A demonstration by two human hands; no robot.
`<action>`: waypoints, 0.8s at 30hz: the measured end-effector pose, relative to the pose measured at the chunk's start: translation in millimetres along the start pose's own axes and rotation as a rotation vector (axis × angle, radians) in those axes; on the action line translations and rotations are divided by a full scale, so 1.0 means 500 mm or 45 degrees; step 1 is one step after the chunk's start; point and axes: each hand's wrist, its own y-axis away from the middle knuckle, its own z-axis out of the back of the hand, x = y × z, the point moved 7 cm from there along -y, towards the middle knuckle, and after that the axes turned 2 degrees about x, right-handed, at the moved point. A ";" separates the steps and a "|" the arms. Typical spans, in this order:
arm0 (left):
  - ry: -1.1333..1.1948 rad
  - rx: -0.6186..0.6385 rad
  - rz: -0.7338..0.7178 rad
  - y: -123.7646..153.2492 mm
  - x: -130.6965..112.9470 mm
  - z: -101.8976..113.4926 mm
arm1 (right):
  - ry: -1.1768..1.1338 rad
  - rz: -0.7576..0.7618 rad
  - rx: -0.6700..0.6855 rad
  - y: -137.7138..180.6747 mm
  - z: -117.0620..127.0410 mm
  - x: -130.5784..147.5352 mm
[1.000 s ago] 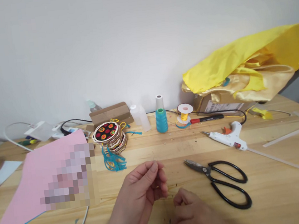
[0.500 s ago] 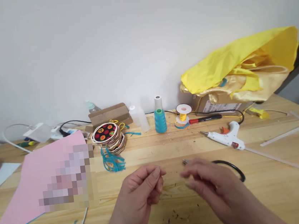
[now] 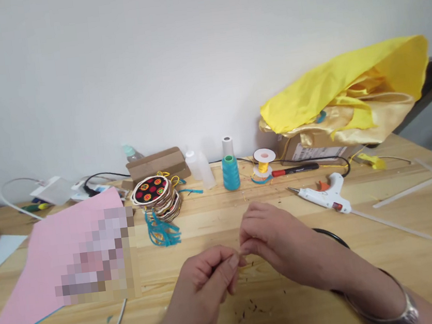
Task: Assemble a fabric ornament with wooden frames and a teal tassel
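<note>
My left hand (image 3: 208, 280) is low in the middle of the wooden table (image 3: 387, 267), fingers pinched together on something too thin to make out. My right hand (image 3: 275, 241) meets it fingertip to fingertip, also pinched closed, with a metal bracelet on its wrist. My right forearm covers most of the black scissors (image 3: 331, 234); only one handle loop shows. A white glue gun (image 3: 323, 196) lies beyond my right hand.
A pink sheet (image 3: 63, 257) lies at left. A stack of patterned round pieces (image 3: 155, 195) with teal tassels, a teal thread spool (image 3: 230, 172), small bottles, a yellow thread reel (image 3: 265, 162) and yellow fabric (image 3: 349, 95) on a box line the back. Glue sticks lie at right.
My right hand rose from near my body, passed over the scissors, then moved left to meet my left hand's fingertips. My left hand dropped slightly, still pinched.
</note>
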 end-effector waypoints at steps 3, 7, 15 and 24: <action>0.212 -0.017 0.080 -0.003 0.016 0.001 | 0.127 0.035 -0.053 -0.003 0.004 -0.006; 0.368 -0.080 0.132 -0.007 0.026 0.007 | 0.218 0.022 -0.145 -0.007 0.006 -0.026; 0.319 -0.184 0.140 -0.010 0.029 0.020 | 0.498 -0.265 -0.340 0.048 0.037 -0.076; 0.280 -0.234 0.151 -0.017 0.046 0.038 | 0.558 -0.533 -0.100 0.255 -0.038 -0.169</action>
